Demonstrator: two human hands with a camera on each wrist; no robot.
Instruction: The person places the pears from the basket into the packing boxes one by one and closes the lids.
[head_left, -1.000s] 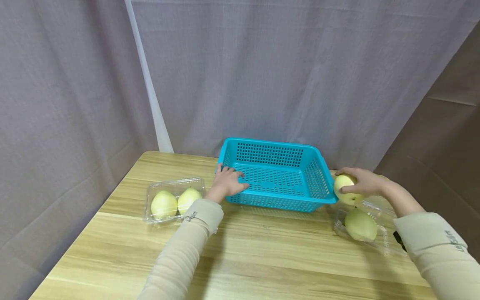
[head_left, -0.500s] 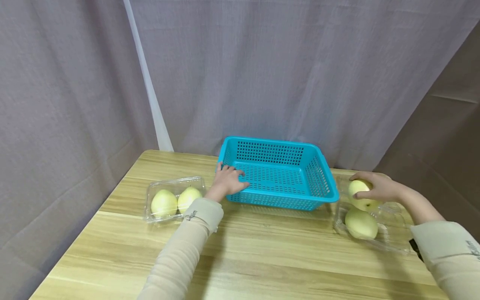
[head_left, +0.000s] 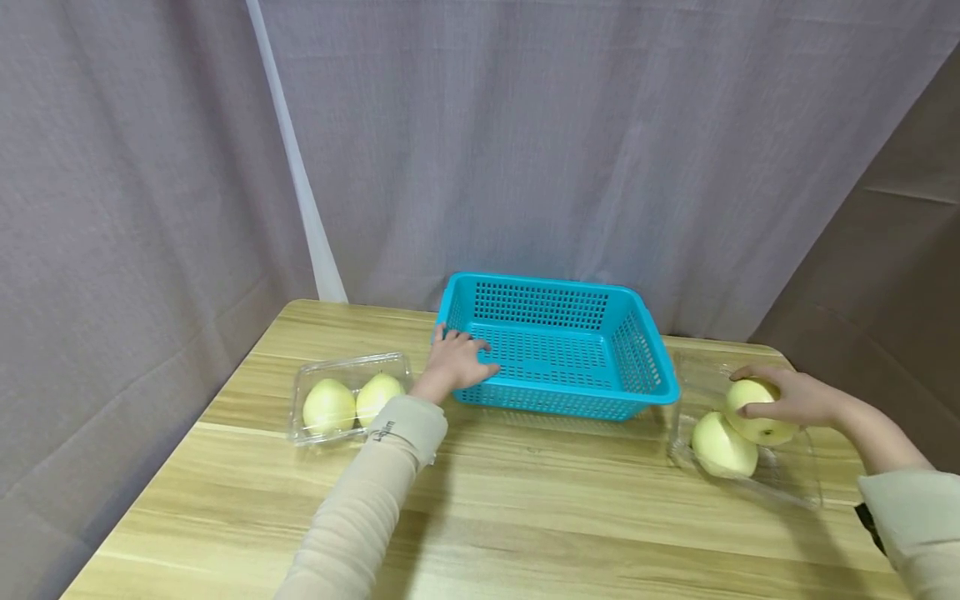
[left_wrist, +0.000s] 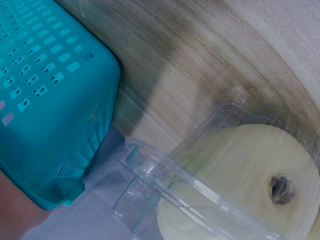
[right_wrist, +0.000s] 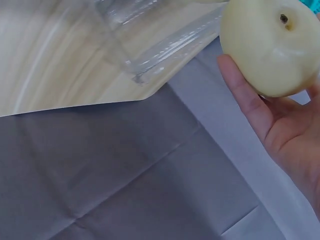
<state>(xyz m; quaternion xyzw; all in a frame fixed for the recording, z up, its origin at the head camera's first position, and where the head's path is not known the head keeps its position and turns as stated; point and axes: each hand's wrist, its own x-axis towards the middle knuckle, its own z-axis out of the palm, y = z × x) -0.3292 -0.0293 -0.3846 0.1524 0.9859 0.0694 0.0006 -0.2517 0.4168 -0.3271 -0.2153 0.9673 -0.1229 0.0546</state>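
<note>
My right hand point(head_left: 798, 398) grips a pale yellow pear point(head_left: 761, 412), thumb and fingers around its sides, over an opened clear plastic clamshell box point(head_left: 798, 467). Just left of the held pear, a second pear point(head_left: 723, 446) sits in that box and overlaps it in the head view. The held pear point(right_wrist: 272, 45) shows its dark-dimpled end in the right wrist view. My left hand point(head_left: 453, 362) rests with spread fingers over the left front corner of a turquoise perforated plastic basket point(head_left: 555, 400). Nothing lies inside the basket.
Left of the basket, another clear plastic box point(head_left: 348, 364) holds two pears point(head_left: 328, 407). All stand on a light wooden table point(head_left: 525, 517). A grey curtain point(head_left: 525, 150) hangs right behind the basket, and brown cloth point(head_left: 892, 275) hangs on the right.
My right hand has carried the pear from beside the basket's right rim rightward and toward me, over the right-hand box. My left hand stays at the basket corner.
</note>
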